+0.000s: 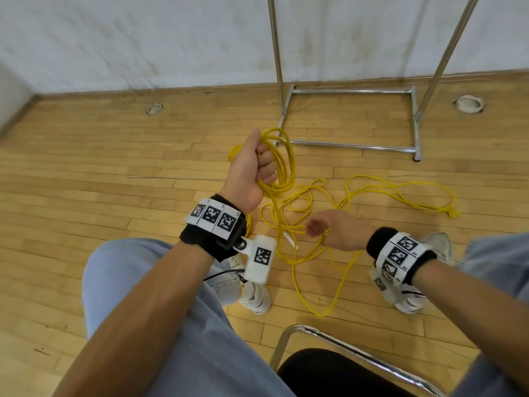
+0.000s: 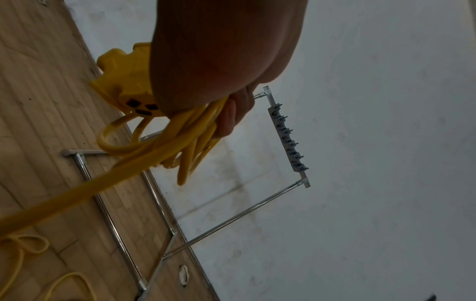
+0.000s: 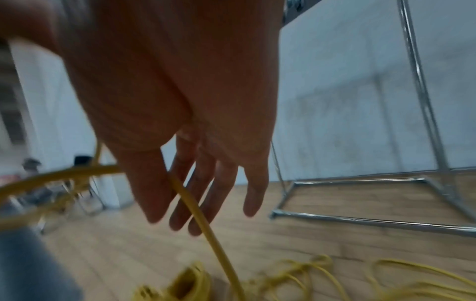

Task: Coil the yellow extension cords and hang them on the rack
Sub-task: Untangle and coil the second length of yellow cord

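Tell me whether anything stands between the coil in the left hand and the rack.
Nothing visible does. The left hand grips the coil in the air, and only bare wooden floor lies between it and the rack. The rest of the cord trails loose on the floor, still uncoiled.

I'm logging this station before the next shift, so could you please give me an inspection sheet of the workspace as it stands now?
Surface: wooden floor, two round floor sockets.
Job's things: coiled loops held up; socket block beside them; rack at the wall, its hook bar bare.
Clutter: loose yellow cord sprawled on the floor; chair frame near the legs.
Grips: left hand grips the coil; right hand, fingers straight, cord running across them.
Cables: black lead at the left wrist camera.
Surroundings: scuffed white wall.
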`<state>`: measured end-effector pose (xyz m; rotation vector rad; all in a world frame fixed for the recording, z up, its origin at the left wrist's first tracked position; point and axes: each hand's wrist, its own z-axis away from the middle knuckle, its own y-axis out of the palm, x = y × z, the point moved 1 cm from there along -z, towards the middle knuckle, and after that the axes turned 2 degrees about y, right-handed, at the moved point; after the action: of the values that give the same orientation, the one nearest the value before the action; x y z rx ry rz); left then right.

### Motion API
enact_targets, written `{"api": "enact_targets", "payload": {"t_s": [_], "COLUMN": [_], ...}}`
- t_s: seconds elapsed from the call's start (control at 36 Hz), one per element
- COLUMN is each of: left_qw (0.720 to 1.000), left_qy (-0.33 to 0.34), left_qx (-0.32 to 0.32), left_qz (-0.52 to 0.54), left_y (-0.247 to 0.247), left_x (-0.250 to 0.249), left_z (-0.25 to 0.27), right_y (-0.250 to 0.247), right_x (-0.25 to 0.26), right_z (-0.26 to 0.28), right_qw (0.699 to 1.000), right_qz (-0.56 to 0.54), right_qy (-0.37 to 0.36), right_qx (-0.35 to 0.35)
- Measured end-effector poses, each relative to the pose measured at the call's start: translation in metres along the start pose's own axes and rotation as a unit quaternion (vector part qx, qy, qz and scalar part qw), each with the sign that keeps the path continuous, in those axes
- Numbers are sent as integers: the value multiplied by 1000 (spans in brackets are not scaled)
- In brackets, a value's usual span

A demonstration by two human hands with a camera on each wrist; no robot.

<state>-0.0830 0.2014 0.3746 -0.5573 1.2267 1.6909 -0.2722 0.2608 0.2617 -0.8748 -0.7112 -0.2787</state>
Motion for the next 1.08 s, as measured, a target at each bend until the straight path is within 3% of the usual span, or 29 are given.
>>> {"api": "enact_targets", "payload": {"t_s": [0.11, 0.25, 0.28, 0.36, 0.42, 0.53, 0.64, 0.83, 1.08], "left_qw": [1000, 999, 999, 998, 998, 995, 987, 970, 964], "left_qy": [2, -2, -3, -11, -16, -32, -41, 7, 26], "left_qx": [3, 16, 18, 25, 27, 35, 83, 175, 137], "left_qz": [6, 34, 40, 56, 61, 87, 132, 170, 227], "left_y": [2, 6, 6, 10, 12, 20, 32, 62, 64], "left_x": [2, 6, 7, 10, 11, 9, -11, -60, -78], "left_z": [2, 6, 7, 10, 13, 18, 28, 30, 4], "right_y": [-5, -1, 1, 5, 5, -1, -22, -95, -123], "right_x": [47, 68, 68, 68, 65, 61, 79, 111, 126], "right_z": [16, 23, 23, 26, 28, 27, 36, 50, 26], "right_qw": [990, 974, 974, 968, 956, 959, 958, 956, 952], "right_qz": [-117, -210, -209, -163, -146, -214, -240, -167, -180], "right_qy": [-63, -84, -85, -55, -47, -34, -81, -147, -135], "right_qx": [45, 25, -6, -184, -250, -181, -138, -190, -207]}}
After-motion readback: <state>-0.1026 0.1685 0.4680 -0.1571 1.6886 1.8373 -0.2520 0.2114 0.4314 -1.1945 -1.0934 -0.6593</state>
